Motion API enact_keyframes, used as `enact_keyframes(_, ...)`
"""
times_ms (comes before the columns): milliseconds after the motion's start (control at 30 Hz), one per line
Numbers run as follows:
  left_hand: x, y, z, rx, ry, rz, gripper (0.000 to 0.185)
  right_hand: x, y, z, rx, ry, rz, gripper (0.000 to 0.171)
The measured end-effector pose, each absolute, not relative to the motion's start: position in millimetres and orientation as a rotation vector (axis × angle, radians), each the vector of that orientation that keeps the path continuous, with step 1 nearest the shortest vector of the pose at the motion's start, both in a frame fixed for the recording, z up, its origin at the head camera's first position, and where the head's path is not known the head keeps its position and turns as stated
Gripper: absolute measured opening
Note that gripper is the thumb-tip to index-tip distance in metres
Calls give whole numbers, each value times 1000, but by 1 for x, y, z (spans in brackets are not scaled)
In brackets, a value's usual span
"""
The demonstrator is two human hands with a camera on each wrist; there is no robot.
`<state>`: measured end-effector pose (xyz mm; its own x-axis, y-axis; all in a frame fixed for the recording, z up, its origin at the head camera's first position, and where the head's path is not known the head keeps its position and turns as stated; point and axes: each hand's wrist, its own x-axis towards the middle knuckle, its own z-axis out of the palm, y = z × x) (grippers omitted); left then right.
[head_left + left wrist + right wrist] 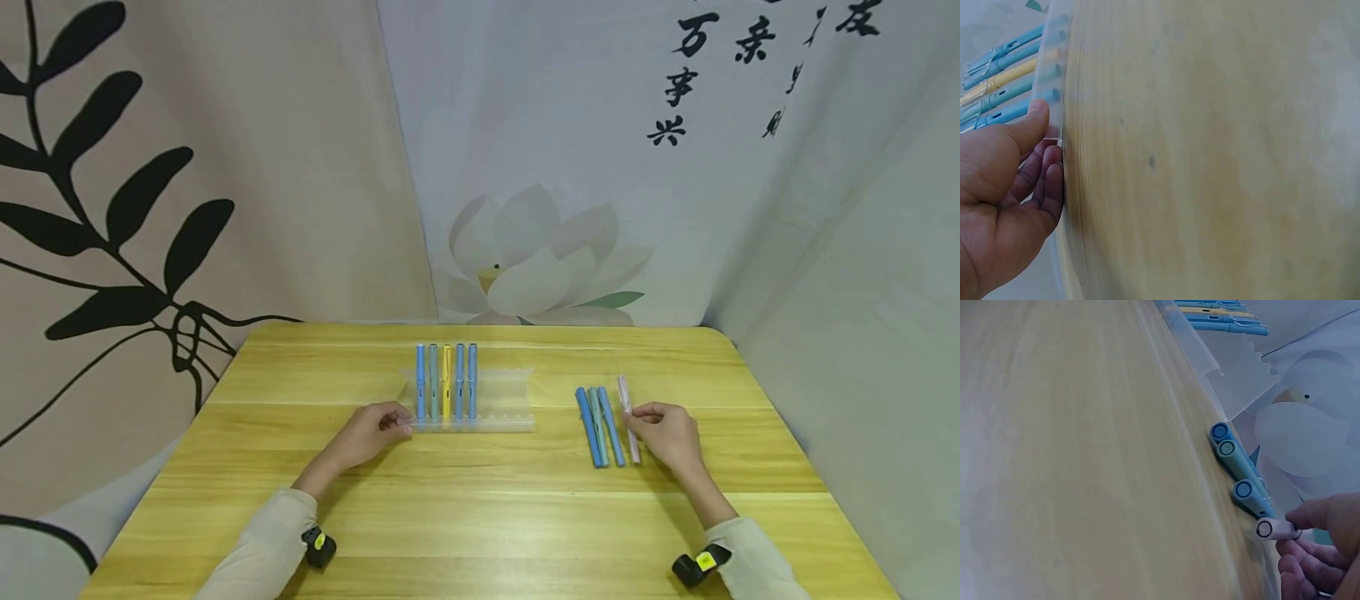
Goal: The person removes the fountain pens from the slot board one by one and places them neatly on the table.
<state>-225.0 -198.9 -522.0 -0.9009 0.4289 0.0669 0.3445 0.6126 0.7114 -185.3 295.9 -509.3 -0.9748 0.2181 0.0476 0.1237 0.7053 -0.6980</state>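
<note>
Bare yellow wooden tabletop (pixel 480 517) across the whole near half, between and in front of both hands; rounded far corners, printed cloth backdrop (pixel 225 167) hanging close behind the far edge and along both sides. Clear strip of wood between the translucent plastic pen tray (pixel 502 400) in the middle and the loose pens to the right.

Left hand (pixel 367 435) at the tray's near left corner, thumb and fingertips (pixel 1054 169) pinching its thin frosted edge. In the tray's left part, side by side and pointing away: five capped pens (pixel 446 382), blue, pale teal, yellow, blue, blue; right part of the tray unfilled.

Right hand (pixel 667 433) curled, thumb and fingers gripping the slim pale pink capped pen (pixel 628 419), lying on the wood just right of three loose blue and teal pens (pixel 600 425), close together, roughly parallel.
</note>
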Motion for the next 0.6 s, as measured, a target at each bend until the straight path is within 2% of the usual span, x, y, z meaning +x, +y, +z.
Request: enact_keyframes(600,-222,-199,-518,641,2675,1210,13,-187,290,-510,-294,-2851,1102,32)
